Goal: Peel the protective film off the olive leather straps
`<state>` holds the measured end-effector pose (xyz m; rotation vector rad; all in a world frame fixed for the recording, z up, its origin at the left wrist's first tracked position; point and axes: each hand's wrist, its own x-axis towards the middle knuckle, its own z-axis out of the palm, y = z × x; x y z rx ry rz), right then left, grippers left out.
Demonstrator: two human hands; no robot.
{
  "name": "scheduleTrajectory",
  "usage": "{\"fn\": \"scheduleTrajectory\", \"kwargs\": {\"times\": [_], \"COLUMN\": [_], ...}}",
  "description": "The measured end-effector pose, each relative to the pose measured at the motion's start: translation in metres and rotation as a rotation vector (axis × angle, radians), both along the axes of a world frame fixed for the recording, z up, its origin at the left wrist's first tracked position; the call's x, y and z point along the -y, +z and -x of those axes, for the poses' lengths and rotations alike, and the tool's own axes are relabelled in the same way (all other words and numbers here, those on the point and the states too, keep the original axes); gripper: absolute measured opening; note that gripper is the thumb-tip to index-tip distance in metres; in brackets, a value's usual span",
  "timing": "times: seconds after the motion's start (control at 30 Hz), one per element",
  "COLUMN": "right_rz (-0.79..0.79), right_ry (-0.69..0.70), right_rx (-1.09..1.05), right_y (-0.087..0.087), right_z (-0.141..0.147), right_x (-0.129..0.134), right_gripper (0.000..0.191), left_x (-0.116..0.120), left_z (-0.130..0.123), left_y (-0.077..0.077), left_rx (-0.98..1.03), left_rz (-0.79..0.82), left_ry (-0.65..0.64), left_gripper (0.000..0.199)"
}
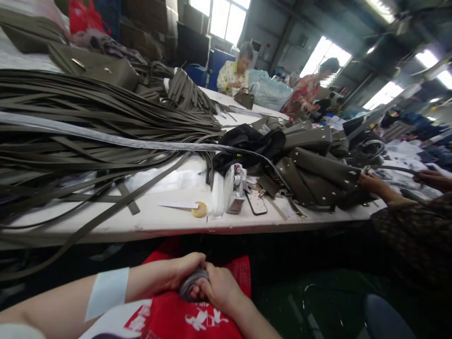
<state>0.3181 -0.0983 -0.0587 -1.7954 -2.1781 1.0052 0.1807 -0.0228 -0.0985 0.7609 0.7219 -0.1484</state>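
In front of my red apron, below the table edge, my two hands meet around a coiled grey strip. My left hand is closed against the coil from the left, its fingertips mostly hidden. From the right, my right hand wraps its fingers into the roll, its thumb side touching my left hand. The kind of strip cannot be made out. Beyond them on the white table lie many long olive-brown straps, with one loose strap end hanging over the front edge at left.
Near the table edge lie a yellow crescent-shaped piece, a small white-and-clear device and a phone. Olive bags are heaped at right, where a co-worker's hand touches one. Two people sit or stand across the table.
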Motion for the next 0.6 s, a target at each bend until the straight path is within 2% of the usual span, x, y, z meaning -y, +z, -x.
{"fn": "scheduleTrajectory", "kwargs": {"times": [0.1, 0.17, 0.2, 0.23, 0.3, 0.37, 0.43, 0.53, 0.6], "right_rz": [-0.046, -0.069, -0.078, -0.088, -0.097, -0.117, -0.180, -0.309, -0.339], "right_ry": [-0.202, -0.373, -0.447, -0.515, -0.629, -0.712, -0.743, -0.688, -0.636], "right_rx": [0.028, -0.049, -0.112, -0.186, -0.354, -0.500, -0.571, -0.580, -0.605], "right_y": [-0.017, -0.031, -0.038, -0.043, -0.048, -0.042, -0.024, 0.012, 0.030], "right_z": [0.006, 0.009, 0.010, 0.011, 0.012, 0.011, 0.007, -0.003, -0.011], "right_x": [0.006, 0.009, 0.010, 0.009, 0.003, -0.007, -0.020, -0.037, -0.044], "right_gripper": [0.045, 0.050, 0.053, 0.057, 0.063, 0.066, 0.065, 0.056, 0.053], "left_x": [0.002, 0.001, 0.000, -0.001, -0.005, -0.011, -0.020, -0.036, -0.044], "left_z": [0.007, 0.010, 0.010, 0.009, 0.004, -0.006, -0.017, -0.029, -0.033], "left_y": [0.008, 0.020, 0.026, 0.031, 0.039, 0.047, 0.060, 0.087, 0.104], "left_rx": [-0.193, -0.180, -0.152, -0.123, -0.101, -0.124, -0.115, -0.013, 0.043], "left_rz": [-0.410, -0.727, -0.832, -0.889, -0.894, -0.867, -0.881, -0.955, -0.986], "left_ry": [0.179, 0.195, 0.197, 0.208, 0.269, 0.375, 0.458, 0.496, 0.496], "left_gripper": [0.060, 0.052, 0.047, 0.044, 0.043, 0.045, 0.044, 0.038, 0.038]}}
